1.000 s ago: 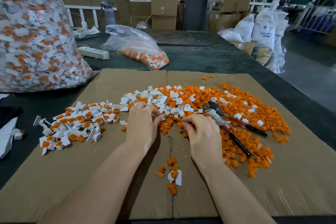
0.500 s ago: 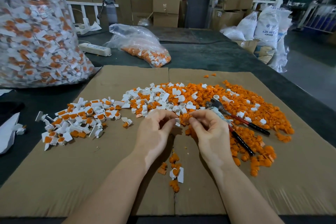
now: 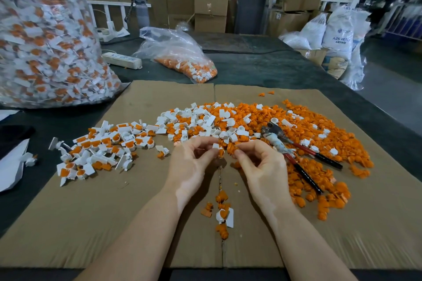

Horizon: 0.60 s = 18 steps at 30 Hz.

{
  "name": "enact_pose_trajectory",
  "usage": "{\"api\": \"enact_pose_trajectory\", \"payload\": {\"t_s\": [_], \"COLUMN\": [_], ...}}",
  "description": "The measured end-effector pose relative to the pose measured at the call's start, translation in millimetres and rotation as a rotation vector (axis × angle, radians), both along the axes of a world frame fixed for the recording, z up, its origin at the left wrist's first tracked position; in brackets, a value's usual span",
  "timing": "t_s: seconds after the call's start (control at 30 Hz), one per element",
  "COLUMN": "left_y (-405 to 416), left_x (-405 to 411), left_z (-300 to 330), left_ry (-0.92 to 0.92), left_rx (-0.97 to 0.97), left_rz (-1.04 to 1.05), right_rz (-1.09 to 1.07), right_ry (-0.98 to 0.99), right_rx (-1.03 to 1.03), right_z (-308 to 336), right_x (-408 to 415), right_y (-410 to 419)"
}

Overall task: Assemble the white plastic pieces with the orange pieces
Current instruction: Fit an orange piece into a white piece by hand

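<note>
Both bare forearms reach forward side by side. The left hand (image 3: 190,162) and right hand (image 3: 259,162) hover close together, fingers curled, fingertips pinching and nearly touching.

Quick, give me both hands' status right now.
Left hand: pinching a white piece at its fingertips.
Right hand: fingers curled, pinching an orange piece.
</note>
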<state>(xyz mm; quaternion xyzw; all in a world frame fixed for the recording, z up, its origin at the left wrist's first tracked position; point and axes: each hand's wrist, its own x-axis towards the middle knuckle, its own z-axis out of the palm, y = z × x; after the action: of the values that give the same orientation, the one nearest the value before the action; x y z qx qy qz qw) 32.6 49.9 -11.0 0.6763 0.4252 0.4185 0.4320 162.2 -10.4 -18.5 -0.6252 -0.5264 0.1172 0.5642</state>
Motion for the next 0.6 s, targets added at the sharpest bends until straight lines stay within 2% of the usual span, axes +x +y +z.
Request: {"api": "enact_pose_trajectory", "payload": {"t_s": [0.3, 0.47, 0.6], "left_y": [-0.7, -1.7, -1.9], "left_x": [1.3, 0.1, -0.1], "left_z": [-0.2, 0.7, 0.9], "left_ry": [0.011, -0.056, -0.019], "left_rx": [-0.011, -0.049, -0.028], "left_rz": [-0.016, -0.018, -0.035], "right_rz": [-0.093, -0.102, -0.125], "right_ry": [-0.226, -0.195, -0.169], "right_rx": [-0.028, -0.013, 0.026], "right_z": [-2.6, -2.4, -3.3], "right_x": [-3.5, -3.4, -2.1], "right_y": [-2.1, -0.1, -0.6]}}
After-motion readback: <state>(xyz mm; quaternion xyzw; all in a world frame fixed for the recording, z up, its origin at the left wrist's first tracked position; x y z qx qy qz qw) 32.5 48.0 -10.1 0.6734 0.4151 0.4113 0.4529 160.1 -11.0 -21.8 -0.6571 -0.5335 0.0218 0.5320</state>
